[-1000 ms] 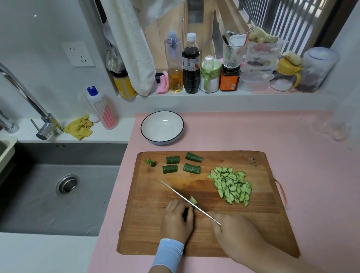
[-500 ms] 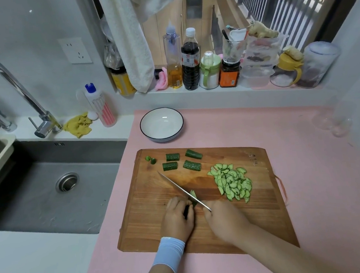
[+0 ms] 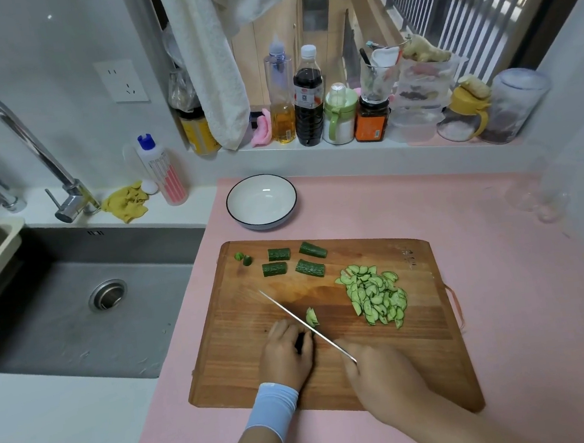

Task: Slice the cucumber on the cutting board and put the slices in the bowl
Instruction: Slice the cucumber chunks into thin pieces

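The job looks roughly half done, by my reckoning. A pile of slices [image 3: 374, 297] lies on the right half of the cutting board [image 3: 243, 380], while four cucumber chunks [image 3: 309, 267] sit uncut near the board's far left corner, with two small end bits [image 3: 243, 259] just left of them. The bowl [image 3: 230, 206], just beyond the board's far edge toward its left side, holds nothing that I can see (so the transfer step is not yet begun). Near the middle of the board's near half, the left hand [image 3: 287, 354] has its fingers curled down over a dark cucumber piece [image 3: 300, 342], pinning it to the wood. Most of that piece is hidden beneath the fingers, so I cannot tell how much of it is left. The right hand [image 3: 381, 375] is wrapped round the handle of the knife [image 3: 302, 324], whose blade slants toward the board's far left and lies close against the left hand's knuckles. A few fresh slices [image 3: 311, 316] stand touching the blade's right face, apart from the pile. What is left, I judge, is to finish this piece, slice the four chunks, then carry everything to the bowl.
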The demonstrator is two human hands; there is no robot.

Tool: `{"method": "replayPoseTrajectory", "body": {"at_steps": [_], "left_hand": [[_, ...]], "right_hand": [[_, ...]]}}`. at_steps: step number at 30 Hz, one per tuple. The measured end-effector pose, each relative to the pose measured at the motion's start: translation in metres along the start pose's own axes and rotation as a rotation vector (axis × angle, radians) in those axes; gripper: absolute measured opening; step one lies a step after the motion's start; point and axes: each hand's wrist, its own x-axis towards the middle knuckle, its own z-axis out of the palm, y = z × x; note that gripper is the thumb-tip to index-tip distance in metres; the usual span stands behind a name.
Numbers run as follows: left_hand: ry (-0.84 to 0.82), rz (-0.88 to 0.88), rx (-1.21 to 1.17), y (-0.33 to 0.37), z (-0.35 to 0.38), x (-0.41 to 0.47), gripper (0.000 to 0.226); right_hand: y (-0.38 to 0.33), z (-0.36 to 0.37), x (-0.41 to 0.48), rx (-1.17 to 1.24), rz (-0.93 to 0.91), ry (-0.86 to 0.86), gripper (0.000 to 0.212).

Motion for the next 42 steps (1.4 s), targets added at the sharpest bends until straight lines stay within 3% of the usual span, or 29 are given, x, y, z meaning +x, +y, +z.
{"method": "replayPoseTrajectory", "body": {"at_steps": [2,9,12,16,28,38,42], "left_hand": [[0.004,0.006,0.003,-0.001,0.000,0.000,0.009],[0.018,0.024,-0.034,0.001,-0.001,0.001,0.015],[0.020,0.037,-0.042,0.000,-0.001,0.000,0.002],[0.032,0.042,-0.045,0.003,-0.003,0.000,0.014],[0.027,0.031,-0.057,0.006,-0.004,0.000,0.015],[0.048,0.059,-0.033,0.004,-0.003,-0.001,0.006],[0.041,0.035,-0.031,0.004,-0.002,-0.001,0.016]], "right_hand": [[0.003,-0.002,-0.004,0.010,-0.020,0.004,0.028],[-0.001,-0.003,0.005,0.031,0.016,-0.019,0.026],[-0.008,-0.005,0.017,0.041,0.032,-0.068,0.021],[-0.017,-0.004,0.030,0.063,0.038,-0.103,0.020],[-0.011,-0.001,0.016,0.034,0.014,-0.033,0.029],[0.003,-0.008,-0.002,0.038,0.000,-0.030,0.023],[-0.002,-0.007,0.003,0.036,0.022,-0.059,0.022]]}}
